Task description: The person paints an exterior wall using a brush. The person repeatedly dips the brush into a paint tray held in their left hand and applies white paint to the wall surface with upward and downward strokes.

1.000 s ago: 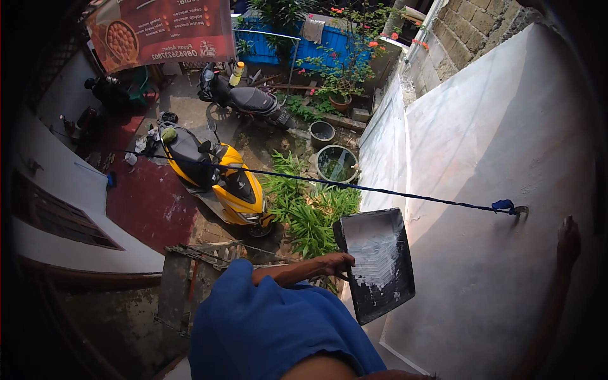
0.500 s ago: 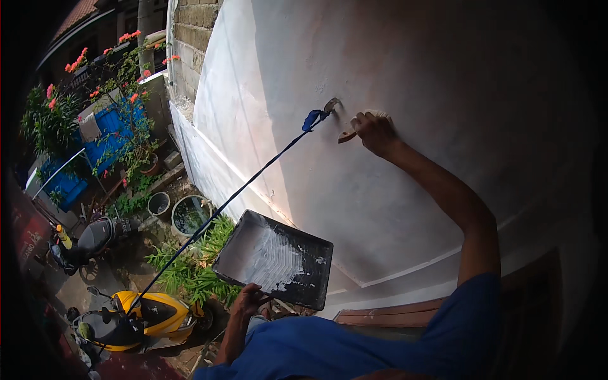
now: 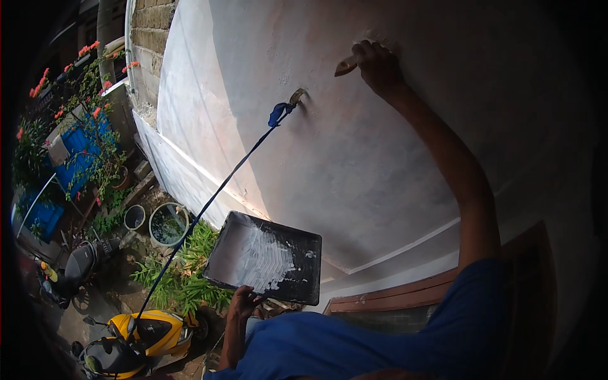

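My right hand (image 3: 382, 71) is closed around a paintbrush and presses close to the wall, high up and right of centre. The brush's brown wooden handle (image 3: 346, 66) sticks out to the left of my fingers; its bristle end is mostly hidden by the hand. In front of it spreads the whitish wall (image 3: 316, 164) with faint pinkish patches. Low in the middle, my left hand (image 3: 242, 301) grips the near edge of a black paint tray (image 3: 308, 278). White paint is smeared across the tray's ribbed floor, which tilts toward me.
A dark blue cord (image 3: 209, 212) runs from a metal hook (image 3: 296, 96) on the wall down to the lower left, crossing beside the tray. Below stand a yellow scooter (image 3: 161, 332), green plants (image 3: 193, 266) and a round water tub (image 3: 169, 224). A wooden frame (image 3: 405, 294) lies at lower right.
My right hand has moved up the wall with the brush, farther from the hook. The whole view has shifted, so the hook and yard appear farther left. My left hand still holds the tray.
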A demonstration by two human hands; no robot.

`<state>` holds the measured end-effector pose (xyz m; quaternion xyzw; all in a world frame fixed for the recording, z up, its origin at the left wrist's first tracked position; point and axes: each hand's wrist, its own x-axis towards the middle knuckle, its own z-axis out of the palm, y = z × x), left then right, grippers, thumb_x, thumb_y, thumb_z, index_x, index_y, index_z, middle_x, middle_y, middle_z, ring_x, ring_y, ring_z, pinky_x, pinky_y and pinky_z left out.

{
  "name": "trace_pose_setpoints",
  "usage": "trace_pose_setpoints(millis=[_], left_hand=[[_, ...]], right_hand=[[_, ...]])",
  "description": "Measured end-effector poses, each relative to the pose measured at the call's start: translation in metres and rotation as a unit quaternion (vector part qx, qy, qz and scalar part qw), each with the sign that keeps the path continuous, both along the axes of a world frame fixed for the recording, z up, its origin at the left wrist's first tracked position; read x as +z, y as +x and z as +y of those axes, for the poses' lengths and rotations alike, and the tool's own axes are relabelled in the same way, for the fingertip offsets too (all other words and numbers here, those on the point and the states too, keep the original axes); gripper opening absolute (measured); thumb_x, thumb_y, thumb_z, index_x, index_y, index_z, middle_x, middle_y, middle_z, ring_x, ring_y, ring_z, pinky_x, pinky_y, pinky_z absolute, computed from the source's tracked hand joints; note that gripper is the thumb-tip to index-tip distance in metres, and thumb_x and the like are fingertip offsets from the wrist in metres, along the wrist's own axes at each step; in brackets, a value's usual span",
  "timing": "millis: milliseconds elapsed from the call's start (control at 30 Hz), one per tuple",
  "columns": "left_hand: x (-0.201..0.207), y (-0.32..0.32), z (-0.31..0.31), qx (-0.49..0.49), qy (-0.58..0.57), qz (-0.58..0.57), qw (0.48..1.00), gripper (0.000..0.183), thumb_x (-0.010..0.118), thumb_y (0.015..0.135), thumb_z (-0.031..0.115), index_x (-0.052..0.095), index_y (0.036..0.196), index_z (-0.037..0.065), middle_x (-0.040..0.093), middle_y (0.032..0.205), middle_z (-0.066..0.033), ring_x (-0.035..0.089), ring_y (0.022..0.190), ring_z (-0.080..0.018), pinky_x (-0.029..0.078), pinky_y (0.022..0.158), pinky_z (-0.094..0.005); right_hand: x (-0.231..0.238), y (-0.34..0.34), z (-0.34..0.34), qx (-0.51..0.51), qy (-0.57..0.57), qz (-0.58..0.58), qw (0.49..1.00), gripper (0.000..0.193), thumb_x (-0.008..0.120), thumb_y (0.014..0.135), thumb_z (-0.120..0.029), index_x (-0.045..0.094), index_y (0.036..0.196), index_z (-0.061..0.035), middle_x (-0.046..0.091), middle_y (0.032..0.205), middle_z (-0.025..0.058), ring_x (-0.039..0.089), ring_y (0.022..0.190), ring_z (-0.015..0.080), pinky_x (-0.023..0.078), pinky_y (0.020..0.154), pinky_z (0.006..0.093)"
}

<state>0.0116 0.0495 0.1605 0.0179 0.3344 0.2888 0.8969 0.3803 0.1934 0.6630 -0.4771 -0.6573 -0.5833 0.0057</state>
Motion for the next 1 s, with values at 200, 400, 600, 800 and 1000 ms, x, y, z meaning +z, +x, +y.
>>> trace_pose_setpoints(millis=[200, 400, 600, 800, 1000], left_hand=[[0.002, -0.005, 0.008, 0.011, 0.009, 0.012, 1.000, 0.014, 0.058, 0.065, 0.005, 0.047, 0.073, 0.006, 0.044, 0.082, -0.0067, 0.045, 0.079, -0.0243, 0.040, 0.084, -0.0560], [0.006, -0.012, 0.008, 0.022, 0.020, 0.024, 0.999, 0.014, 0.058, 0.064, 0.005, 0.045, 0.069, 0.008, 0.043, 0.074, -0.0044, 0.045, 0.071, -0.0188, 0.042, 0.081, -0.0546], [0.003, -0.008, 0.008, 0.012, 0.003, -0.013, 1.000, 0.010, 0.056, 0.067, 0.003, 0.047, 0.068, 0.007, 0.044, 0.061, -0.0028, 0.045, 0.056, -0.0166, 0.043, 0.076, -0.0496], [0.023, -0.011, 0.010, -0.020, 0.019, -0.060, 0.998, 0.028, 0.051, 0.067, 0.004, 0.048, 0.094, -0.003, 0.054, 0.093, -0.0172, 0.054, 0.086, -0.0310, 0.041, 0.083, -0.0486], [0.007, -0.020, 0.012, 0.009, 0.028, 0.000, 1.000, 0.026, 0.051, 0.069, 0.004, 0.047, 0.094, -0.004, 0.053, 0.096, -0.0189, 0.051, 0.093, -0.0334, 0.039, 0.086, -0.0518]], right_hand=[[-0.103, -0.023, 0.007, -0.016, -0.254, 0.181, 0.950, 0.014, 0.053, 0.068, 0.001, 0.057, 0.081, -0.0016, 0.056, 0.077, 0.0124, 0.059, 0.072, 0.0268, 0.049, 0.062, 0.0386], [0.128, -0.019, -0.002, 0.013, 0.090, 0.034, 0.995, 0.026, 0.055, 0.077, -0.017, 0.054, 0.103, -0.0112, 0.062, 0.088, 0.0076, 0.059, 0.081, 0.0243, 0.049, 0.068, 0.0344], [0.172, 0.008, -0.035, 0.095, 0.143, 0.038, 0.984, 0.021, 0.052, 0.076, -0.006, 0.059, 0.096, -0.0059, 0.062, 0.088, 0.0090, 0.059, 0.079, 0.0238, 0.049, 0.069, 0.0329], [0.051, -0.030, -0.032, -0.075, -0.147, 0.121, 0.979, 0.018, 0.050, 0.075, -0.003, 0.058, 0.090, -0.0087, 0.058, 0.085, 0.0076, 0.057, 0.084, 0.0227, 0.048, 0.069, 0.0386], [0.188, -0.005, -0.018, 0.127, 0.156, 0.006, 0.980, 0.029, 0.057, 0.077, -0.006, 0.058, 0.104, -0.0172, 0.061, 0.092, -0.0031, 0.060, 0.082, 0.0114, 0.050, 0.070, 0.0250]])
